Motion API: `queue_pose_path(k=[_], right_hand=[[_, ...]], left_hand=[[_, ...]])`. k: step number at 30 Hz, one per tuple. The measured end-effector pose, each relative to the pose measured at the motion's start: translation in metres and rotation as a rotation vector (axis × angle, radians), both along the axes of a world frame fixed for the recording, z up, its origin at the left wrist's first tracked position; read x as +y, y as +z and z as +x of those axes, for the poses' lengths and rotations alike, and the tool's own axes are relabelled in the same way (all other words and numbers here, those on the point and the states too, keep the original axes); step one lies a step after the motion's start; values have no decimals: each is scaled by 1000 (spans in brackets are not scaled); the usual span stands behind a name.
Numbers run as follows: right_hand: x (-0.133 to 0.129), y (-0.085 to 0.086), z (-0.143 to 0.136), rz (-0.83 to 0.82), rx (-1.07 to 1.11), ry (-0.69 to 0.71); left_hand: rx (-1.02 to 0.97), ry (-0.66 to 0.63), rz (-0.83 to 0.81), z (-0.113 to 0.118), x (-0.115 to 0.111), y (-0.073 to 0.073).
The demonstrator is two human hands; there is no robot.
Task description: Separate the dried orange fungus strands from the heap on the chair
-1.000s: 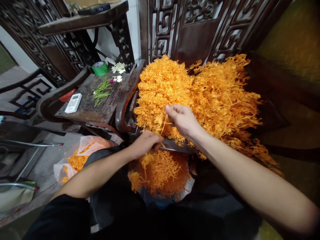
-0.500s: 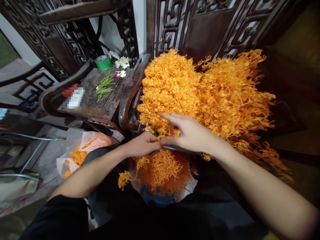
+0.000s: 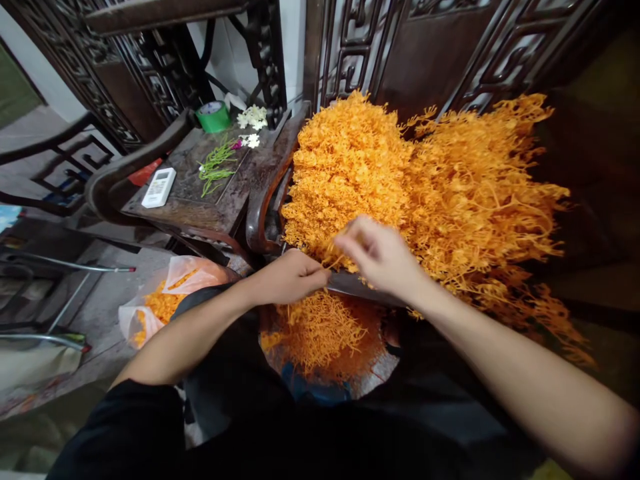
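Note:
A large heap of orange stringy strands [image 3: 350, 167] lies on a dark wooden seat. At its front edge my left hand [image 3: 296, 275] is pinched on an orange strand, just above a container [image 3: 376, 377] holding more orange strands. Up and to the right, my right hand [image 3: 373, 253] has its fingers curled together at the heap's lower edge, slightly blurred; an orange strand shows by its fingertips. A small gap separates the two hands.
On the wooden side table [image 3: 190, 210] sit green tape [image 3: 214, 119], a white remote [image 3: 159, 187], green stems [image 3: 216, 168] and white flowers [image 3: 253, 117]. A plastic bag [image 3: 193, 275] with orange bits stands on the floor at left.
My right hand has closed its fingers and lifted away from my left hand. The orange clump hanging left of the container is gone from there. The view has shifted slightly.

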State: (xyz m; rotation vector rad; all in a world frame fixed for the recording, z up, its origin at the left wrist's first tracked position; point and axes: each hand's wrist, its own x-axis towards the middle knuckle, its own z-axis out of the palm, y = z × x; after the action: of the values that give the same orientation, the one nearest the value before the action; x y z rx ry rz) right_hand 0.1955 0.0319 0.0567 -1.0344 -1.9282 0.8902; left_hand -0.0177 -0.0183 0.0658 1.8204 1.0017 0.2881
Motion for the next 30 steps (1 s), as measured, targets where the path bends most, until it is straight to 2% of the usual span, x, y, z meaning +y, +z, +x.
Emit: queue_pose_path(k=[2, 4, 5, 8, 12, 18, 23, 28, 30], right_hand=[[20, 1, 14, -98, 327, -258], [36, 4, 30, -240, 612, -310], [40, 5, 36, -298, 675, -314], [37, 6, 43, -431, 673, -271], [25, -2, 31, -605, 625, -206], [43, -17, 16, -754, 828, -286], [50, -12, 12, -735, 850, -172], [33, 0, 2, -654, 741, 67], [25, 2, -2, -629, 701, 159]], left_hand=[[-4, -72, 4, -1, -3, 0], [-3, -84, 46, -3, -5, -1], [3, -55, 74, -5, -4, -2], [22, 35, 164, -10, 0, -4], [22, 74, 269, -11, 5, -6], [-52, 162, 236, -5, 6, -7], [-143, 285, 151, -1, 14, -7], [-238, 526, 153, 2, 30, -10], [-284, 564, 172, 3, 34, -11]])
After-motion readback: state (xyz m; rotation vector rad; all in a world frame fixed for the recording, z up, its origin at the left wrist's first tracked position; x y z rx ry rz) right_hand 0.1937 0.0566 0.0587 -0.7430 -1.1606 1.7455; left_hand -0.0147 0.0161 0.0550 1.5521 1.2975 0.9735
